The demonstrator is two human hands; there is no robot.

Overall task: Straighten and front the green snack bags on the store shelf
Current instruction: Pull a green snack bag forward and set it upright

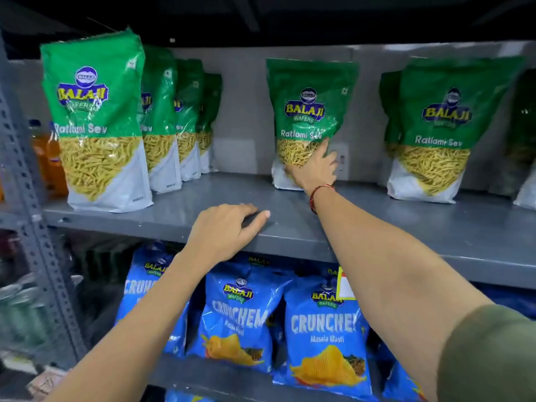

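Green Ratlami Sev bags stand upright on a grey metal shelf [203, 204]. A front bag [95, 120] stands at the left edge with three more [162, 117] lined up behind it. A single middle bag [307, 111] stands far back, near the rear wall. My right hand [316, 166] grips its lower right corner. Another bag [435, 132] stands to the right, with one partly hidden behind it. My left hand [226, 230] rests on the shelf's front edge, fingers curled, holding nothing.
Blue Crunchem bags [324, 329] fill the shelf below, with a yellow price tag [345, 285] on the shelf lip. Orange drink bottles [49, 158] stand at the far left past the perforated upright [32, 216]. A dark bag [522, 126] sits at the right edge.
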